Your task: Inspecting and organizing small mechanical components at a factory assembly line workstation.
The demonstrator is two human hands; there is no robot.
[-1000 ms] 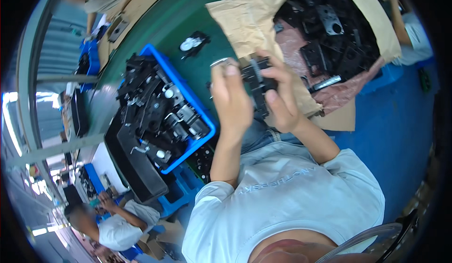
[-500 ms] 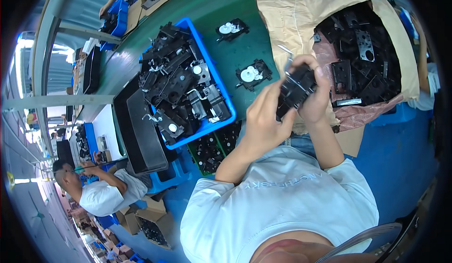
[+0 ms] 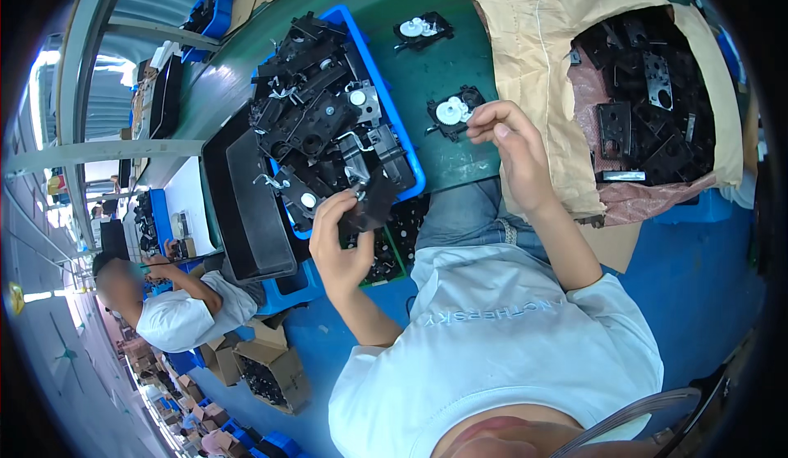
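Observation:
My left hand (image 3: 338, 240) holds a black plastic part (image 3: 371, 203) at the near corner of the blue tray (image 3: 392, 121), which is piled with black plastic assemblies. My right hand (image 3: 513, 150) is pinched on the edge of a black part with a white gear (image 3: 451, 113) that lies on the green table (image 3: 460, 64). A second black part with a white gear (image 3: 420, 29) rests farther back on the table.
A brown paper-lined bag (image 3: 533, 39) full of black parts (image 3: 640, 113) lies open at the right. A black bin (image 3: 254, 212) stands left of the blue tray. Another person in a white shirt (image 3: 180, 306) works at the lower left, with cardboard boxes (image 3: 275, 372) on the floor.
My hands have come apart. The left hand has carried the black part down-left to the tray's corner. The right hand has gone to the gear part on the table.

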